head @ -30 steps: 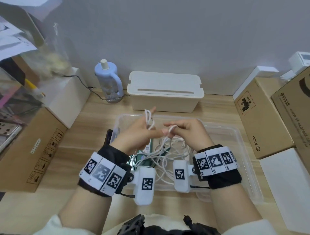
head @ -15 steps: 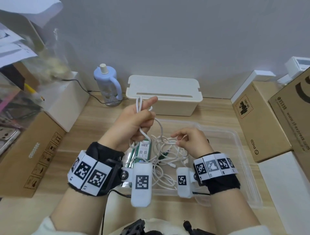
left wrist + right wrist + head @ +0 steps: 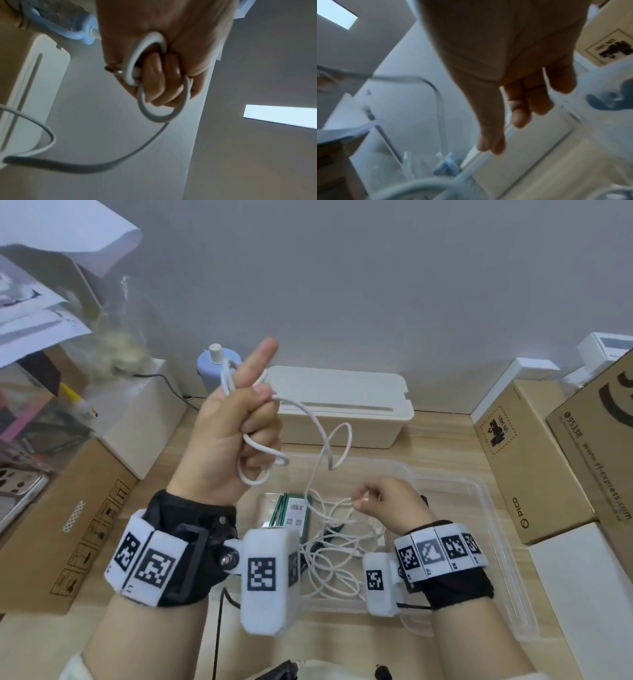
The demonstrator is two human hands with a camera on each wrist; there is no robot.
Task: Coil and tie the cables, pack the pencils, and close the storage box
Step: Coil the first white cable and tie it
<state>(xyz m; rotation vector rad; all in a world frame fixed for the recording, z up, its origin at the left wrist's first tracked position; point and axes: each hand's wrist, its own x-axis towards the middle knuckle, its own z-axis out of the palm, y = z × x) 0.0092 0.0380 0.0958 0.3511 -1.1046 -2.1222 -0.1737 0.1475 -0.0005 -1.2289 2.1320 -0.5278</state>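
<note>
My left hand [image 3: 239, 419] is raised high over the table, index finger pointing up, the other fingers curled round loops of a white cable [image 3: 322, 440]. The left wrist view shows those cable loops [image 3: 147, 75] wrapped around the curled fingers [image 3: 163, 86]. From there the cable swings down in a loose arc to my right hand [image 3: 387, 501], which pinches a strand low over the clear plastic storage box [image 3: 493, 542]. More tangled white cable [image 3: 329, 563] lies inside the box beside a green pencil pack [image 3: 294, 511]. The right wrist view is blurred.
A white cable-organiser box [image 3: 339, 405] stands at the back against the wall, a blue bottle [image 3: 212, 364] to its left. Cardboard boxes flank the table: one on the left [image 3: 68, 529], others on the right [image 3: 534, 460]. A white box [image 3: 144, 412] stands at the left.
My left hand has risen well above the box, drawing cable up with it. The right hand has dropped a little and stays over the box on the strand.
</note>
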